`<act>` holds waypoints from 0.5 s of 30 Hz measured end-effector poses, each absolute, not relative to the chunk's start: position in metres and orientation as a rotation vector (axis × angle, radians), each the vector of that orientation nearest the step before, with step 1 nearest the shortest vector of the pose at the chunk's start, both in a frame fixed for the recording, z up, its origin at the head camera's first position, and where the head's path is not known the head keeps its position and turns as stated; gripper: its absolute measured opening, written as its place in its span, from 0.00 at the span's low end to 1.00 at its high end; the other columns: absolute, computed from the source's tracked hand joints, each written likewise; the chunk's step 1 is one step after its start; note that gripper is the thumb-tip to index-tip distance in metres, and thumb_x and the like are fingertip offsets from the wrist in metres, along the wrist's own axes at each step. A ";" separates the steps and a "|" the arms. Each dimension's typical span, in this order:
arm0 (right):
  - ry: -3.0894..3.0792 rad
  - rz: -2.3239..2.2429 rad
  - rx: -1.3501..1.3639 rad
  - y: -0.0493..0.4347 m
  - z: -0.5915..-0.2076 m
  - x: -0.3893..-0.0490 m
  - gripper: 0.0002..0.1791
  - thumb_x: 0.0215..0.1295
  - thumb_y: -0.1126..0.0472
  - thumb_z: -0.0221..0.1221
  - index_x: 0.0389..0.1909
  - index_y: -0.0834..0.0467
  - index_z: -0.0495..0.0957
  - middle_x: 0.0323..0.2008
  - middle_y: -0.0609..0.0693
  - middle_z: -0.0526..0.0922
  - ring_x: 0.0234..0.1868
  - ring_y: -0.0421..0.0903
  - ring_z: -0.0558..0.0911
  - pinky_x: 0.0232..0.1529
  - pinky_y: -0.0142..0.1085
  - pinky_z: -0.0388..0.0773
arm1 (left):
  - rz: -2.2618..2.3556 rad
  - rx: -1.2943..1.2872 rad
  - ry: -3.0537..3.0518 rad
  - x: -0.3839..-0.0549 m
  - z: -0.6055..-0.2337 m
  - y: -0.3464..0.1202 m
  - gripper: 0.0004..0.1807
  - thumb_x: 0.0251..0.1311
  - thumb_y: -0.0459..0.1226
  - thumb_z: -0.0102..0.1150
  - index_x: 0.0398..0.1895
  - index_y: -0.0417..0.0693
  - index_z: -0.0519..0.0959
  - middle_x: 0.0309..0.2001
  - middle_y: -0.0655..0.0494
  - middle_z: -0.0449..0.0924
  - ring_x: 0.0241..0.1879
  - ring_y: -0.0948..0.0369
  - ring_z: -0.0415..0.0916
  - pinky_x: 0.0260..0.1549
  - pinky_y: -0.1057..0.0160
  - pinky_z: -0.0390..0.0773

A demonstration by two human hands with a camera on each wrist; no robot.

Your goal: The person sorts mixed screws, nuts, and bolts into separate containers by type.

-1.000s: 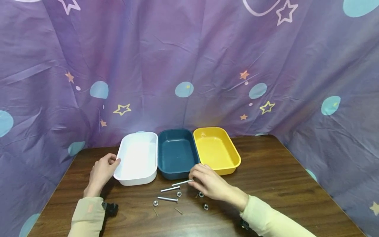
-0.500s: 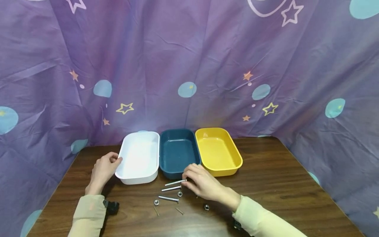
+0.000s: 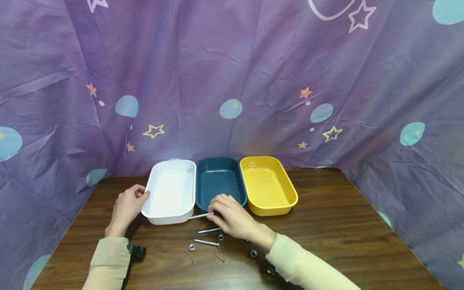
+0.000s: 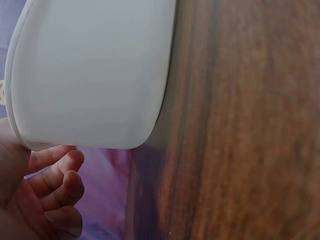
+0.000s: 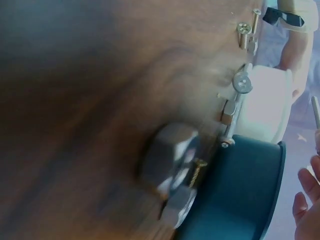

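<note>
My right hand [image 3: 232, 217] pinches a long silver bolt [image 3: 198, 216] by its head end. The bolt points left, its tip in front of the white tray [image 3: 169, 187] in the head view. In the right wrist view, part of that bolt [image 5: 316, 111] shows above the fingertips at the right edge. At the white tray's left side, my left hand [image 3: 126, 207] grips the rim between thumb and fingers; the left wrist view shows its curled fingers [image 4: 62, 187] by the tray wall. Two more bolts lie on the table, one [image 3: 206, 243] in full sight, the other [image 3: 208, 230] partly covered by the right hand.
A dark teal tray [image 3: 219, 183] and a yellow tray [image 3: 267, 189] stand right of the white one. Several hex nuts, one [image 3: 191, 247] at left and one [image 3: 253, 253] at right, lie on the wooden table [image 3: 344, 225] with thin brass screws [image 3: 219, 257]. A purple curtain [image 3: 203, 80] hangs behind.
My right hand has moved left and slightly up with the bolt, from below the teal and yellow trays towards the white tray. My left hand stays at the white tray's rim.
</note>
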State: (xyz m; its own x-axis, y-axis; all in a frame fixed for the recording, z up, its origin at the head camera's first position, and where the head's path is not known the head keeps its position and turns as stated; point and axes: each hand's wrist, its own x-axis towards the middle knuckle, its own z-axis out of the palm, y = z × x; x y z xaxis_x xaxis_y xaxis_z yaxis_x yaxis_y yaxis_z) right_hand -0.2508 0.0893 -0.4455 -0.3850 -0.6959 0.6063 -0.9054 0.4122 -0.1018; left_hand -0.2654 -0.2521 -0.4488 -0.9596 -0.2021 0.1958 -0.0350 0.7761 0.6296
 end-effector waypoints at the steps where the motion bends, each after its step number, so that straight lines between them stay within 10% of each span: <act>1: -2.198 0.588 1.353 0.087 -0.445 -0.252 0.06 0.66 0.55 0.62 0.35 0.52 0.75 0.39 0.42 0.76 0.43 0.41 0.73 0.41 0.36 0.68 | -0.954 0.184 -2.717 -0.266 -0.448 -0.252 0.17 0.64 0.43 0.57 0.46 0.38 0.79 0.31 0.50 0.79 0.27 0.54 0.74 0.25 0.58 0.68; 15: -2.195 0.780 1.252 0.052 -0.438 -0.263 0.06 0.62 0.60 0.66 0.34 0.54 0.78 0.37 0.43 0.77 0.42 0.41 0.75 0.44 0.36 0.70 | -0.907 0.161 -2.733 -0.263 -0.450 -0.252 0.17 0.66 0.45 0.55 0.47 0.41 0.79 0.33 0.50 0.80 0.28 0.54 0.76 0.25 0.57 0.68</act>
State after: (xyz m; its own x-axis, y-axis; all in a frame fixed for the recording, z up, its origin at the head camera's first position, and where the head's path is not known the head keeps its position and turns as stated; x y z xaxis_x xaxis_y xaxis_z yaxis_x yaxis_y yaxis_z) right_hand -0.2632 0.0519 -0.4383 -0.4583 -0.5976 0.6579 -0.8788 0.4155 -0.2347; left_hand -0.2629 -0.2523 -0.4500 -0.9609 -0.1844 0.2067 -0.0242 0.7993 0.6005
